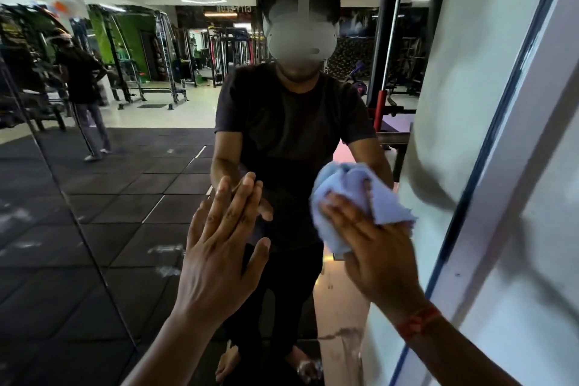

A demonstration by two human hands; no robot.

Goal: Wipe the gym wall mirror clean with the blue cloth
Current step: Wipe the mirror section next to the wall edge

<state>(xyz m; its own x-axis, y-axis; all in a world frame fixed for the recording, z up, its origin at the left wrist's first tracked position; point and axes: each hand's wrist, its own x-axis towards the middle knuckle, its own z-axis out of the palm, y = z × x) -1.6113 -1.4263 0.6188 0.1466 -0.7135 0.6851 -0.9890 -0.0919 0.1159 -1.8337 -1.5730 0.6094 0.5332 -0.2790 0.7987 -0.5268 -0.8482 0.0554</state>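
Right hand (376, 247) presses the bunched blue cloth (347, 194) flat against the mirror (125, 197), fingers spread over the wad rather than curled round it, near the mirror's right edge beside the white wall (470, 103). Left hand (219, 247) is up too, fingers straight and together, tips touching the glass, holding nothing, bracing by the look of it. The cloth looks soft, light and floppy; it will bunch and slide out from under the palm, so it likely wants a broad flat press on the middle of the wad, loose corner tucked in. The glass is hard, slick and breakable: firm pressure, I'd judge, not a shove. Pale smears (166, 249) show on the glass low and to the left, well apart from the cloth, so plenty looks left to wipe.
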